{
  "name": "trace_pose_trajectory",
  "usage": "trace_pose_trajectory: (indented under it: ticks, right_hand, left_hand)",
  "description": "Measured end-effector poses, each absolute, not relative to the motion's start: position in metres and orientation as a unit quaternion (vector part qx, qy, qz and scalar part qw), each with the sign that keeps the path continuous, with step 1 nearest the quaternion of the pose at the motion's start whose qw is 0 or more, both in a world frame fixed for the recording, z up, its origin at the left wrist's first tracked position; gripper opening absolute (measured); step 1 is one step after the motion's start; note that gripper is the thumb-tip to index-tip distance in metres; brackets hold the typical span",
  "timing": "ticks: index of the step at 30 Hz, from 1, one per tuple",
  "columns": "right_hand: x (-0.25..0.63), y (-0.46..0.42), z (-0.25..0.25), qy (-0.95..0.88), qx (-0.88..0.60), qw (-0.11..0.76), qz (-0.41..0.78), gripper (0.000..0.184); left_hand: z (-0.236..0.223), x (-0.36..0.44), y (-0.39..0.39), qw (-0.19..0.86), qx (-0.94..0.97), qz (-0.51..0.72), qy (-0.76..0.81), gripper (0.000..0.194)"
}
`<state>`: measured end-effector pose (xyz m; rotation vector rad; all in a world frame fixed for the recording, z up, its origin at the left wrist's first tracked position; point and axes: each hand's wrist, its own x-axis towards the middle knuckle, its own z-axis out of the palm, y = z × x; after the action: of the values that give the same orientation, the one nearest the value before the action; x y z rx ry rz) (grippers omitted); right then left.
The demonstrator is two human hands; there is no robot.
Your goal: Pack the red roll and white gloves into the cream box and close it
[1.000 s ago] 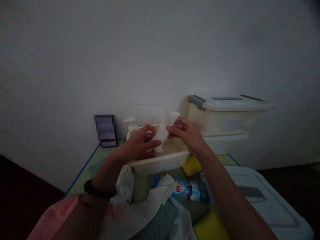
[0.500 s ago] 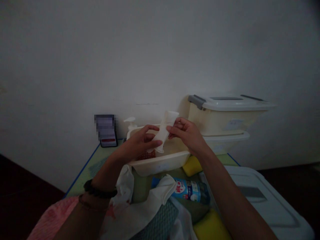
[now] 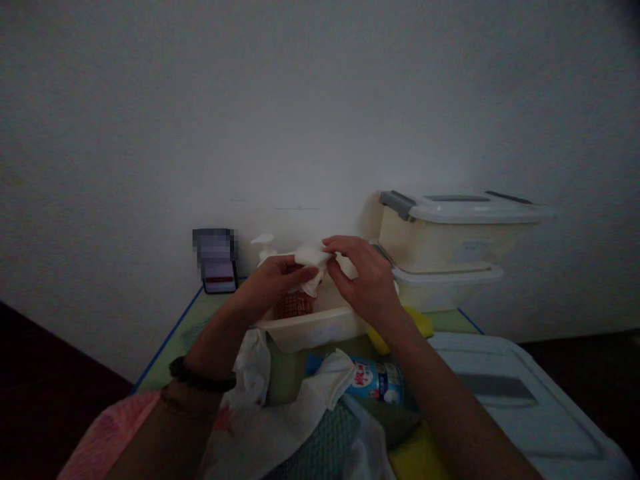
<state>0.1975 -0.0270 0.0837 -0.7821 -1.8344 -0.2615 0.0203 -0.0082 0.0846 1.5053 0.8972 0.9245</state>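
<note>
Both hands pinch a thin white folded sheet [image 3: 312, 256], cloth or plastic, I cannot tell which. It is held above an open cream bin [image 3: 320, 328]. My left hand [image 3: 273, 283] grips its left side between thumb and fingers. At its right end, the fingers and thumb of my right hand [image 3: 363, 277] close on it. A loose flap hangs below the fingers. Inside the bin, under the sheet, lies a red patterned item [image 3: 293, 306]. A white pump top [image 3: 265, 244] rises at the bin's back left corner.
Two lidded cream boxes [image 3: 450, 240] stand stacked at the right. A pale lid [image 3: 520, 413] lies nearer. In front are a blue-labelled bottle [image 3: 377, 380], white cloth [image 3: 280, 427], teal textured cloth [image 3: 325, 433], yellow items [image 3: 423, 323] and pink fabric [image 3: 115, 433]. A phone [image 3: 220, 263] leans against the wall.
The white sheet has turned from nearly upright to more level and is bunched smaller between my hands. My right hand has moved slightly left and rotated over it. More of the red item shows.
</note>
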Motion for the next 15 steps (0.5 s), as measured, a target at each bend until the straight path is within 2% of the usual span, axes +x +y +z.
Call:
trace_pose_trajectory:
  ticks: [2,5,8,15]
  right_hand:
    - [0.1957,-0.0281,0.0833,-0.790,-0.279,0.531,-0.124,0.018]
    - [0.1955,-0.0280,0.0832,-0.801,-0.250,0.531,-0.118,0.019]
    - [0.1969,-0.0268,0.0830,-0.802,-0.247,0.532,-0.119,0.021]
    - [0.1989,-0.0235,0.0789,-0.797,-0.271,0.521,-0.143,0.020]
  left_hand:
    - [0.0838,0.0201,-0.0067,0.541,0.625,0.409,0.386,0.011]
    - [0.0836,0.0209,-0.0060,0.569,0.594,0.425,0.377,0.017]
    - [0.0839,0.0215,-0.0064,0.602,0.560,0.439,0.363,0.021]
    - [0.0843,0.0206,-0.0049,0.653,0.522,0.455,0.306,0.015]
